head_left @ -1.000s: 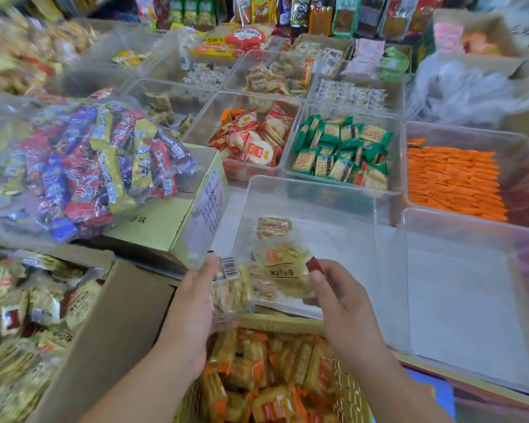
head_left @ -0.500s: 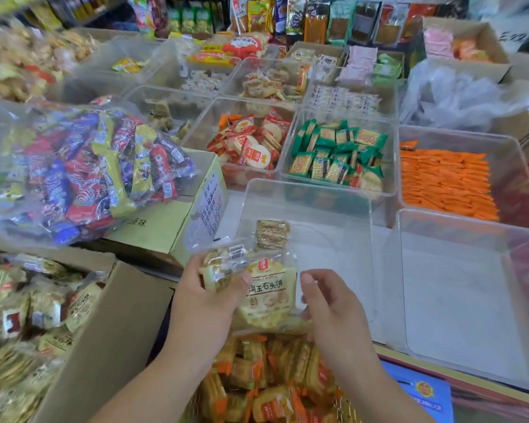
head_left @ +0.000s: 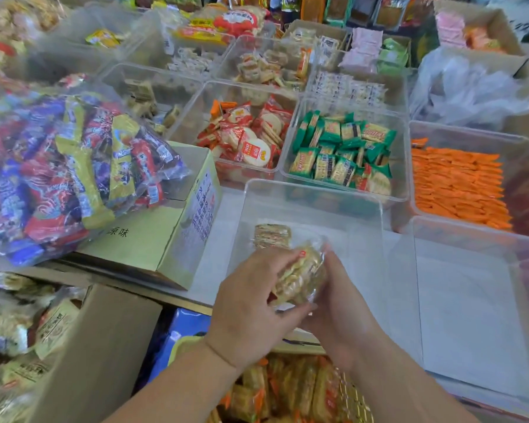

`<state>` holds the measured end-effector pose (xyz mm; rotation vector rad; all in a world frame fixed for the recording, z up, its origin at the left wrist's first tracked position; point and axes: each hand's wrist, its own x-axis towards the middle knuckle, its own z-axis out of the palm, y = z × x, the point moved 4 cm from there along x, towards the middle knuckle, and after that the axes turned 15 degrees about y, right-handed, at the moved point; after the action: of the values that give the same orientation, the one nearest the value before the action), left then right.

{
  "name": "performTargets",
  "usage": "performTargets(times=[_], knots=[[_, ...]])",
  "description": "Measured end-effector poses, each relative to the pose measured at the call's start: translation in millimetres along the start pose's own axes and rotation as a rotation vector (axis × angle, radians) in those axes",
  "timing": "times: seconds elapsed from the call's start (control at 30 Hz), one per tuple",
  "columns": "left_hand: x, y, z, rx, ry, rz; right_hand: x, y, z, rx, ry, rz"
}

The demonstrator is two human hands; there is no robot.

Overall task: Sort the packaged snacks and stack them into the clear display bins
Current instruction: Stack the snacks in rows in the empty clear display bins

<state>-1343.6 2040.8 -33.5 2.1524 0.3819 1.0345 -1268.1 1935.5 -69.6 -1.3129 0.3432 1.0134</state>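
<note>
A small bunch of yellow cracker packets (head_left: 300,274) is squeezed between my two hands over the near wall of a clear bin (head_left: 312,196). My left hand (head_left: 251,303) curls round the bunch from the left. My right hand (head_left: 339,306) cups it from the right and below. One more packet of the same kind (head_left: 271,235) lies flat on the bin's floor, just beyond the bunch. Below my wrists a yellow basket (head_left: 287,389) holds several orange and yellow packets.
A second clear bin (head_left: 471,239) stands to the right. Behind are bins of red rice crackers (head_left: 245,138), green biscuits (head_left: 339,154) and orange sticks (head_left: 458,184). A bag of mixed bars (head_left: 68,172) lies on a cardboard box (head_left: 153,233) at left. An open carton (head_left: 22,346) sits near left.
My hands have come together, gathering the packets from a loose spread into one tight bunch, and moved right and forward over the bin's near wall.
</note>
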Motion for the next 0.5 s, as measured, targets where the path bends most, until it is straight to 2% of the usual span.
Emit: performTargets(times=[0.13, 0.2, 0.27, 0.33, 0.4, 0.47, 0.5], knots=[[6.2, -19.2, -1.0, -0.037, -0.013, -0.045, 24.4, 2.9, -5.9, 0.12, 0.093, 0.048], [8.5, -34.5, -7.5, -0.038, 0.081, -0.209, 38.5, 0.2, -10.2, 0.13, 0.175, 0.016], [8.5, -53.2, -15.4, -0.051, 0.218, -0.448, 51.8, -16.2, -13.7, 0.101, 0.276, -0.094], [3.9, -74.1, -18.7, -0.12, 0.314, -0.682, 65.6, -43.9, -15.9, -0.137, 0.395, -0.332], [-3.5, -92.3, -19.7, -0.207, 0.359, -0.864, 83.5, -74.4, -9.2, -0.599, 0.495, -0.643], [-10.9, -102.5, -20.6, -0.238, 0.356, -0.968, 109.7, -92.4, 7.5, -1.038, 0.47, -0.891], [-14.6, -105.7, -21.2, -0.246, 0.349, -1.002, 124.9, -94.7, 16.8, -1.199, 0.423, -0.949]])
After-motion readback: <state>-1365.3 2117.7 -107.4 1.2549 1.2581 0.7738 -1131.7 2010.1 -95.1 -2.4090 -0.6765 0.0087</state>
